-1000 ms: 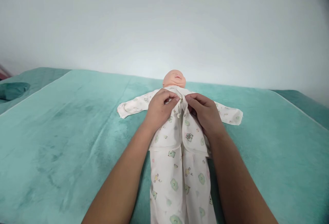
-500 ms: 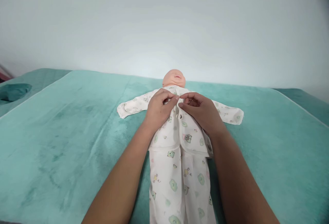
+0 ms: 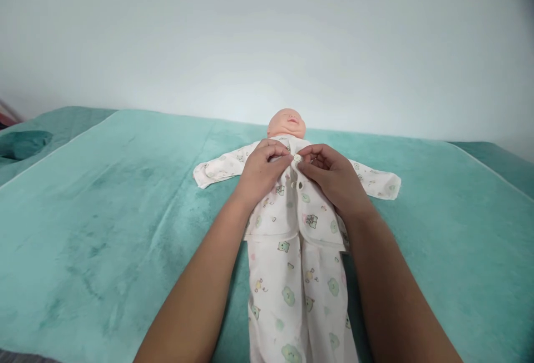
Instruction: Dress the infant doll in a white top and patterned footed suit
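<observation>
A baby doll (image 3: 286, 123) lies on its back, dressed in a white printed baby shirt (image 3: 271, 221) and matching trousers (image 3: 277, 307). At the chest, my left hand (image 3: 265, 171) pinches the shirt's left front edge beside a pale round button (image 3: 297, 158). My right hand (image 3: 331, 177) closes thumb and fingers on the opposite edge, just right of that button. Lower down, the two front edges lie side by side, with a second button (image 3: 293, 185) near an open buttonhole (image 3: 300, 185). Exactly how the fingertips grip the cloth is partly hidden.
A teal plush cover (image 3: 104, 229) spreads under the doll. Behind the doll's head rises a pale wall (image 3: 267, 40). The doll's sleeves (image 3: 221, 169) stretch out to both sides. A dark green bundle (image 3: 25, 145) lies at the far left.
The upper button now shows between my fingertips, where my fingers covered the spot before. Both hands stay at the chest. The whole view has shifted slightly.
</observation>
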A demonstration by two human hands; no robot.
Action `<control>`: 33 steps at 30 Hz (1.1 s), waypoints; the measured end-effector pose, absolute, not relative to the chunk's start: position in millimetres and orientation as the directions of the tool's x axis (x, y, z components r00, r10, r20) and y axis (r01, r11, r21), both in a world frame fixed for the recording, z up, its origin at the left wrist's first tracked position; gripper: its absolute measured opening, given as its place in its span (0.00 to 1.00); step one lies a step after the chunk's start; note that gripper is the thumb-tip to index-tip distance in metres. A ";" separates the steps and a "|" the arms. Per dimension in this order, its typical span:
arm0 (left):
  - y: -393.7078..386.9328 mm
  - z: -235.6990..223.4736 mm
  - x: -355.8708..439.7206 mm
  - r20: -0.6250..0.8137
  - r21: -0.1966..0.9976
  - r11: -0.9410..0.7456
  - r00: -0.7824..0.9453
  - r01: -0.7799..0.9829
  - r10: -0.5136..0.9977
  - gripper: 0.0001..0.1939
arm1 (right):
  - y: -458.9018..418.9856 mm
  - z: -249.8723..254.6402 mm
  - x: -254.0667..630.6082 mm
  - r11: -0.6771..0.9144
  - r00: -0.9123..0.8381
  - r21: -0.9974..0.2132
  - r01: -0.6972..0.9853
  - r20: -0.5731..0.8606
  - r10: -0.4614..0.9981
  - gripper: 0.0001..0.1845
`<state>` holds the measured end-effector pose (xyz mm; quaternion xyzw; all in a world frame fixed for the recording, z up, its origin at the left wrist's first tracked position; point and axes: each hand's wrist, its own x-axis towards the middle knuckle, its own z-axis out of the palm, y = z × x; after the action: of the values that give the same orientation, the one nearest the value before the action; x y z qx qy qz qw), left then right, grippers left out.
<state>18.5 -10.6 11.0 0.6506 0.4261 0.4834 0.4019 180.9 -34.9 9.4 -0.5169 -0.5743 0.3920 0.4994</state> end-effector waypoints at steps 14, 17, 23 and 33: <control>-27.3 46.2 -15.8 0.062 0.879 -0.310 0.557 0.363 0.828 0.07 | -72.3 46.9 174.8 0.081 -0.135 -0.648 0.758 -0.034 0.990 0.24; -28.9 47.2 -16.4 0.022 0.861 -0.305 0.569 0.407 0.822 0.09 | -73.3 47.0 174.3 0.106 -0.151 -0.601 0.792 -0.026 0.988 0.19; -28.3 48.0 -17.8 0.052 0.867 -0.333 0.598 0.370 0.800 0.07 | -66.2 42.3 188.3 0.095 -0.245 -0.816 0.570 -0.058 0.968 0.16; -34.2 48.6 -9.2 0.036 0.998 -0.058 0.620 0.015 0.784 0.06 | -53.3 22.0 191.1 0.068 -0.207 -0.993 0.097 0.047 0.977 0.16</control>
<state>-9.2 -34.2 48.6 0.6569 0.3042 0.3125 0.6150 191.1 -53.3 22.0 -0.4565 -0.5881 0.5076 0.4337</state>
